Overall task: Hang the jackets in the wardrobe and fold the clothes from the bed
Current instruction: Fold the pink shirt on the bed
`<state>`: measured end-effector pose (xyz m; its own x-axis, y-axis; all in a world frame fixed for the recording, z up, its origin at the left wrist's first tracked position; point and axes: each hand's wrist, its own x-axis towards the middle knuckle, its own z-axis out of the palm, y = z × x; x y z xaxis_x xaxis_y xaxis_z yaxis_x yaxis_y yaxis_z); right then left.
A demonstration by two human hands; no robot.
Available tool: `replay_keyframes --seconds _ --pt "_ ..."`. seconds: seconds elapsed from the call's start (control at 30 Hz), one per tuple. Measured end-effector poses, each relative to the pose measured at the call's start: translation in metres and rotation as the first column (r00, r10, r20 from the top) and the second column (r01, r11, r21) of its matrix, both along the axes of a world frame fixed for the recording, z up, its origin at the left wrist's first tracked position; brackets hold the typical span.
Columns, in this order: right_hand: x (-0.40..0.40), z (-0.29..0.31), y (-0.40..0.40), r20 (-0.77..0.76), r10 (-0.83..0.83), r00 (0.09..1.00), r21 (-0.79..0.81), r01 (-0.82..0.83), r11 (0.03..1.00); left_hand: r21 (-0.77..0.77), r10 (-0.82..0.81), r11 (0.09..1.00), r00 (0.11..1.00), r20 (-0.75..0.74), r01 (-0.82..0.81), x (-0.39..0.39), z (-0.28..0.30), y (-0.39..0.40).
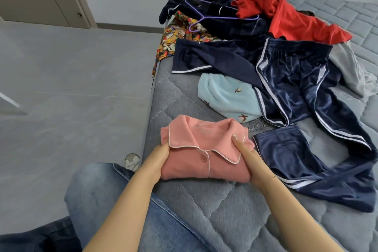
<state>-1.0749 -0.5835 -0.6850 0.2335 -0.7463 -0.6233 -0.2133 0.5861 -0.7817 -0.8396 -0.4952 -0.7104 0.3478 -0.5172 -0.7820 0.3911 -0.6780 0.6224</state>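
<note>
Two hands are gripping our folded pink shirt near the bed's left edge: left hand and right hand clasping its sides. Beyond, navy clothes, a hanger and red shirt are lying heaped.

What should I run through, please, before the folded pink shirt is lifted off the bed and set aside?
1. Pink shirt folded into a compact bundle, collar on top: ok.
2. Left hand gripping its left edge: ok.
3. Right hand gripping its right edge, thumb on the collar: ok.
4. Shirt free of neighbouring clothes: ok; the navy shorts lie beside it and the light blue garment beyond it, neither overlapping.
5. Bare spot on the mattress to set it down: ok, near side.
6. Underside of the fold tidy: cannot tell, hidden.
</note>
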Motion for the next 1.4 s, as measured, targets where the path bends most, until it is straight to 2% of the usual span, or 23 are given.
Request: replay_keyframes --seconds 0.1,0.23,0.37,0.43,0.57,0.77,0.93,1.1,1.4 --pt "0.005 0.009 -0.001 0.089 -0.002 0.996 0.134 -0.01 0.991 -0.062 0.08 0.994 0.985 -0.153 -0.09 0.005 0.009 0.006" --pt "0.036 0.032 -0.01 0.169 0.022 0.985 0.085 -0.037 0.996 -0.227 0.085 0.958 0.928 -0.364 -0.176 0.036 0.039 0.015" --pt "0.112 0.072 -0.019 0.18 0.133 0.975 0.02 -0.139 0.99 -0.348 0.169 0.874 0.883 -0.438 -0.34 0.107 0.075 0.027" --pt "0.162 0.09 -0.023 0.162 0.19 0.968 -0.039 -0.187 0.982 -0.387 0.187 0.857 0.905 -0.381 -0.34 0.15 0.09 0.033" --pt "0.273 0.117 -0.022 0.134 0.291 0.947 -0.097 -0.28 0.955 -0.368 0.265 0.863 0.931 -0.252 -0.345 0.239 0.11 0.053" --pt "0.449 0.181 0.002 0.14 0.466 0.873 -0.129 -0.451 0.883 -0.376 0.484 0.774 0.859 -0.168 -0.51 0.375 0.182 0.119" --pt "0.575 0.284 0.048 0.151 0.663 0.733 -0.146 -0.647 0.748 -0.391 0.621 0.69 0.776 -0.111 -0.609 0.46 0.289 0.194" --pt "0.666 0.402 0.109 0.154 0.768 0.622 -0.162 -0.751 0.64 -0.408 0.743 0.588 0.666 -0.068 -0.698 0.509 0.415 0.276" --pt "0.803 0.606 0.218 0.167 0.904 0.394 -0.269 -0.864 0.426 -0.559 0.85 0.473 0.519 0.086 -0.681 0.566 0.638 0.401"
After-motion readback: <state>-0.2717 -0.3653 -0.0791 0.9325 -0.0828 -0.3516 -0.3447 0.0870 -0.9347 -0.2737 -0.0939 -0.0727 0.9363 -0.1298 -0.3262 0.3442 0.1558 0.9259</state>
